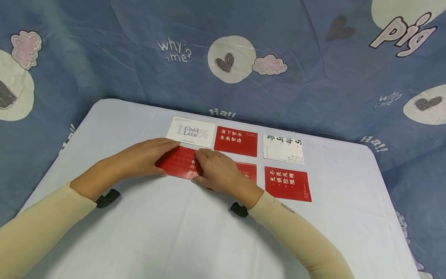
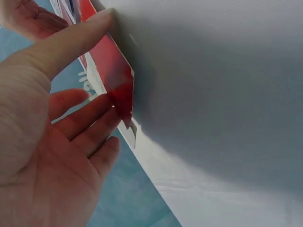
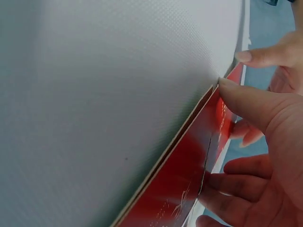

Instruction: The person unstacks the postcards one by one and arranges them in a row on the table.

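Observation:
A red postcard (image 1: 175, 162) with white lettering lies in the front row at the left. My left hand (image 1: 144, 157) holds its left end, thumb on the near edge and fingertips at the far edge. At its right end is my right hand (image 1: 217, 170), holding it the same way. In the right wrist view, the right thumb and fingers of my right hand (image 3: 265, 132) sit near the seam with a second red postcard (image 3: 175, 182). That neighbour is partly hidden under the right hand in the head view.
Behind are a white "Good Luck" postcard (image 1: 191, 131), a red postcard (image 1: 237, 141) and a white postcard (image 1: 283, 149). Another red postcard (image 1: 287, 184) lies front right. All rest on a white-covered table (image 1: 167, 232) against a blue patterned cloth (image 1: 139, 77).

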{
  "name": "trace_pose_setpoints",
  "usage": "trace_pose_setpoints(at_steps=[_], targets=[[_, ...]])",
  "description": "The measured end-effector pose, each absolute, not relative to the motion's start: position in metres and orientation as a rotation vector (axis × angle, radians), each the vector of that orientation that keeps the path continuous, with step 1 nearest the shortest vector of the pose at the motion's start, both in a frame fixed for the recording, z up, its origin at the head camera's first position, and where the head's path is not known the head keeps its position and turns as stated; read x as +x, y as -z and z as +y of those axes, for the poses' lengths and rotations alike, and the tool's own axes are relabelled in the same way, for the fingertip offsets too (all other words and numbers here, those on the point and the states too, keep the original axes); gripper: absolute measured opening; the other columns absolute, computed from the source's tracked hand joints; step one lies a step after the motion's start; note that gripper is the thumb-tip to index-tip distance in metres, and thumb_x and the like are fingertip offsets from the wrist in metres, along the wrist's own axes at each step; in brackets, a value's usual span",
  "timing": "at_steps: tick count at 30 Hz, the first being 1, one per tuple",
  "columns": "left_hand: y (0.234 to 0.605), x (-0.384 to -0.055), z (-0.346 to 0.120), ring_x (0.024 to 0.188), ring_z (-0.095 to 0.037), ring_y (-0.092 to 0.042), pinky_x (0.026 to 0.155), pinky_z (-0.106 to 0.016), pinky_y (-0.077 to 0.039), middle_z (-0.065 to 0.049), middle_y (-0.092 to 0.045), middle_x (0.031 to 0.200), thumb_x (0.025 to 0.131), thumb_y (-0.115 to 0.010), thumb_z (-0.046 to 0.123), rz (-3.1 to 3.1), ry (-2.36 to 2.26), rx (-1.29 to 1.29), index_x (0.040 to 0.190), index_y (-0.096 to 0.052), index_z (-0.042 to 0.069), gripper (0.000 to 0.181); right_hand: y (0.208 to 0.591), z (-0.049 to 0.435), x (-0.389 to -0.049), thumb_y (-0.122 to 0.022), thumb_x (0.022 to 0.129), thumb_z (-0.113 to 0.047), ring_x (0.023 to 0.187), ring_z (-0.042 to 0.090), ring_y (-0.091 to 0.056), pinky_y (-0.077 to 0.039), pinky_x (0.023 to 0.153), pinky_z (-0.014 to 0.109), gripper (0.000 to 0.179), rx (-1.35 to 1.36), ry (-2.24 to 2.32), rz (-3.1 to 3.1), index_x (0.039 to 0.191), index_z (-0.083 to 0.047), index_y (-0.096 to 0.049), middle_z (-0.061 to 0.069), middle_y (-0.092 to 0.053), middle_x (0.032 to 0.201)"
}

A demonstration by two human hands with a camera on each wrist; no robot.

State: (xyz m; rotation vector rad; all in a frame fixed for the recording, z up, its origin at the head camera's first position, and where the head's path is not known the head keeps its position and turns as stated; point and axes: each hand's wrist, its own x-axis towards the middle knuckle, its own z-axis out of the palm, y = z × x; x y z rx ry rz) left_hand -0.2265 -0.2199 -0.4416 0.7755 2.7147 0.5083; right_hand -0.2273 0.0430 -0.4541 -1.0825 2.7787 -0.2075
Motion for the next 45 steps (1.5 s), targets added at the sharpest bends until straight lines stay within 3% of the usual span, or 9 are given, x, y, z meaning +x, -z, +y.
trace_pose_setpoints(at_steps=[27,45], targets=[[0.437,-0.224,-0.211,0.141,-0.041,-0.044,0.106,-0.059,-0.049,-0.019,-0.047,0.155,0.076,-0.095,0.025,2.7,-0.498,0.701,0.158,-0.044,0.004,0.098,0.456,0.054,-0.224,-0.08,0.09,-0.049,0.142,0.026,-0.05,-0.043,0.115,0.039,0.085,-1.095,0.256,2.807,0.156,-0.006,-0.047,0.011,-0.053,0.154],[0.427,-0.227,-0.176,0.147,-0.038,-0.04,0.118,-0.057,-0.036,-0.017,-0.046,0.158,0.081,-0.09,0.039,2.766,-0.489,0.873,0.158,-0.044,0.004,0.096,0.437,0.111,-0.225,-0.081,0.088,-0.052,0.145,0.025,-0.047,-0.044,0.115,0.042,0.083,-1.011,0.345,2.827,0.154,-0.01,-0.051,0.009,-0.053,0.155]])
